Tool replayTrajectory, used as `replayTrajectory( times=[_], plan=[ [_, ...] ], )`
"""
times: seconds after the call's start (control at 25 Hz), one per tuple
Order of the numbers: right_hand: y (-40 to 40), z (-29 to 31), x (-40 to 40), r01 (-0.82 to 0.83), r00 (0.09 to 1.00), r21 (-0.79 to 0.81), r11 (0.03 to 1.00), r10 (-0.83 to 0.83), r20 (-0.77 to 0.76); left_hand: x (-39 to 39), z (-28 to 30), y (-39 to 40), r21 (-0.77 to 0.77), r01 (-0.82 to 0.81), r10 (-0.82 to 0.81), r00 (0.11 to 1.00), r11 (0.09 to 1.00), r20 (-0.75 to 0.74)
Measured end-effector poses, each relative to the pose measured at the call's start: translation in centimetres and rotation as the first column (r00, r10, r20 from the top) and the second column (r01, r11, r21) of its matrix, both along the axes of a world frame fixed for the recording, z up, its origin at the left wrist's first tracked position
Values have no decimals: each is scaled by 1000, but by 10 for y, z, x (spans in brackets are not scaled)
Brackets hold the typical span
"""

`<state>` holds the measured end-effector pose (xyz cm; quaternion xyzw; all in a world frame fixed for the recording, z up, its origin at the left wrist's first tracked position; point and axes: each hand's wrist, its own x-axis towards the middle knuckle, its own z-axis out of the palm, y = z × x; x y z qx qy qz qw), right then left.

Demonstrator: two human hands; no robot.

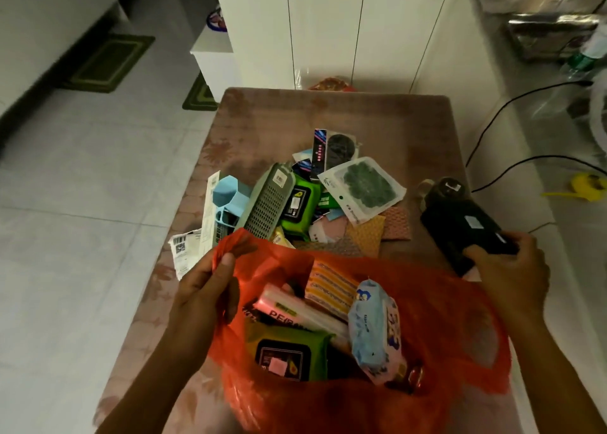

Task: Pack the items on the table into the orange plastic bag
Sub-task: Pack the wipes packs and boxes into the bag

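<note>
Left hand (210,282) on orange bag (443,305) rim, right hand (512,269) around black item (460,226).

Dim room, white tiled floor (82,187), white cabinets (328,29).

My left hand (210,285) is near left, thumb and fingers pinched closed, forearm angling up from the bottom edge. My right hand (512,269) reaches far right, fingers curled closed.

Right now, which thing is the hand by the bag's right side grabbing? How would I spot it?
Find the orange bag at the table's near end. Just past its right edge, the right hand grips a long black pack. Unlike the colourful pile nearby, it is plain black and lies apart.
</note>
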<state>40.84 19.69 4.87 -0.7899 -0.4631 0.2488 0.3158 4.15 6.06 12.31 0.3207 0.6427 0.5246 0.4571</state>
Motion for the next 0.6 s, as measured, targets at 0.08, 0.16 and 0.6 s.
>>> replayTrajectory(
  times=[0.08, 0.16, 0.6],
  plan=[
    [-41, 54, -17, -100, 980, 187, 977, 129, -149, -2, 5, 7, -8, -56, 56, 998, 998, 38],
    [-79, 92, -47, -308, 860, 241, 920, 377, -343, -5, 11, 12, -5, -67, 67, 996, 998, 52],
    [-70, -52, -209, -786, 612, -145, 601, 790, -45, -31, 15, -12, 202, 176, -176, 984, 963, -17]
  ],
)
